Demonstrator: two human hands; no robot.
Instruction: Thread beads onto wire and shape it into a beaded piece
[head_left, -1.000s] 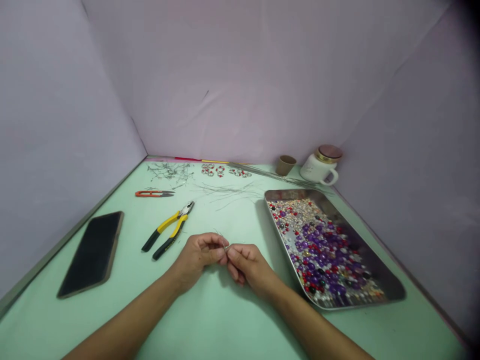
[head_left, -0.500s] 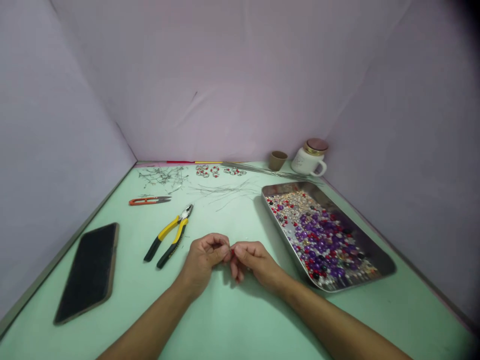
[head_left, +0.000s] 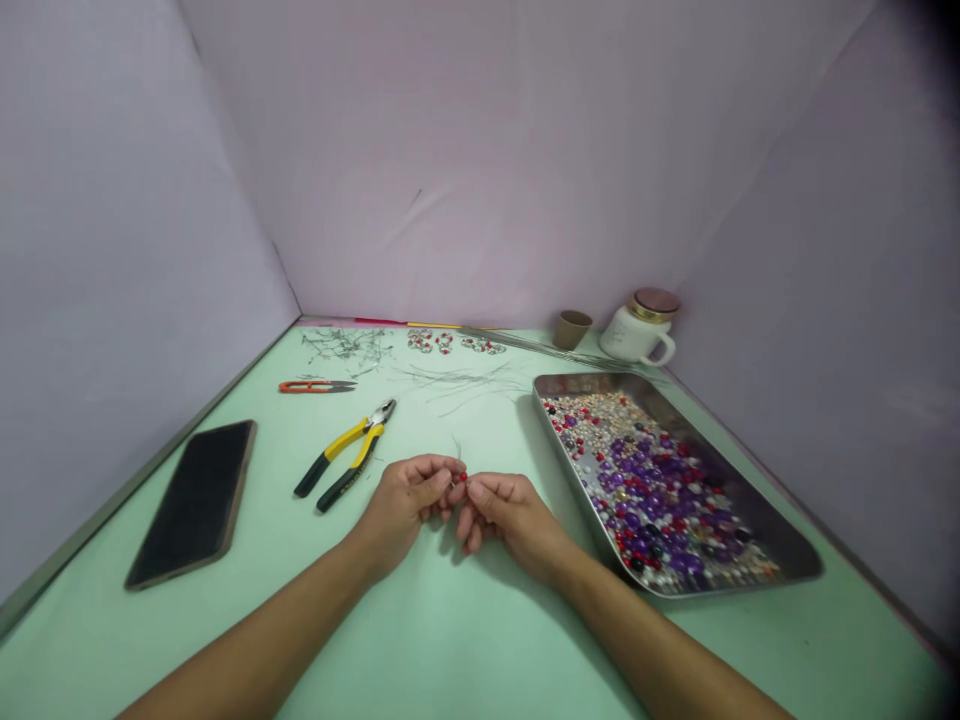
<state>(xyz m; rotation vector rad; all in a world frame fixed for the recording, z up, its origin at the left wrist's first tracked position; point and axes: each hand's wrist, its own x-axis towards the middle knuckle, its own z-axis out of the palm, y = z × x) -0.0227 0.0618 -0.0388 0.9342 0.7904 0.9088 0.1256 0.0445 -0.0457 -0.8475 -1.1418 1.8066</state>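
Observation:
Between my two hands, at the middle of the table, is a small red bead (head_left: 463, 477). A thin wire (head_left: 457, 447) sticks up from the fingertips just behind it. My left hand (head_left: 409, 500) is closed, thumb and forefinger pinching at the bead's left side. From the right, my right hand (head_left: 506, 515) pinches close against the bead, its other fingers curled below. Which fingers hold the bead and which the wire is too small to tell. Yellow-and-black pliers (head_left: 349, 455) lie left of my left hand.
A metal tray (head_left: 559, 450) of mixed beads stands on the right. Orange thread snips (head_left: 315, 386) and a phone (head_left: 193, 505) lie left. Loose wires (head_left: 465, 378), beaded rings (head_left: 444, 343), a wire heap (head_left: 345, 346), a brown cup (head_left: 572, 329) and a lidded mug (head_left: 637, 330) are farther back.
The red bead and a wire end now show between my fingertips, where they were mostly hidden. My hands stay close together. The whole view has shifted slightly.

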